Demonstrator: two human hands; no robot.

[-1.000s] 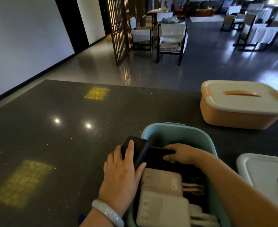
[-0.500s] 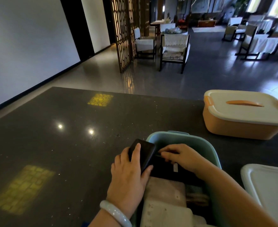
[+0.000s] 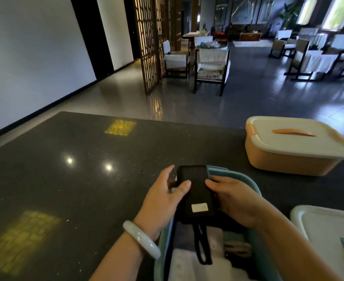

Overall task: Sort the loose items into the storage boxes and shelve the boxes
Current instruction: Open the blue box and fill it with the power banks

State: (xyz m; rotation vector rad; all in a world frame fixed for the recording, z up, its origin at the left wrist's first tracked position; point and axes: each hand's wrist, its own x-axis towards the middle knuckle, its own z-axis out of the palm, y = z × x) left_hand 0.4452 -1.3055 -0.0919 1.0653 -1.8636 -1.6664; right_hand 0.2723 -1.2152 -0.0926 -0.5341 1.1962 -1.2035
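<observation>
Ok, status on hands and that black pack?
Both hands, left and right, grip black power bank above blue box. Strap dangling. Nothing blocking.

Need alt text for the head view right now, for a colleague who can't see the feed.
Both hands, left hand and right hand, hold a black power bank with a dangling strap over an open blue storage box containing pale chargers. A lidded orange box sits behind on the dark countertop; a white lid lies to the right.
</observation>
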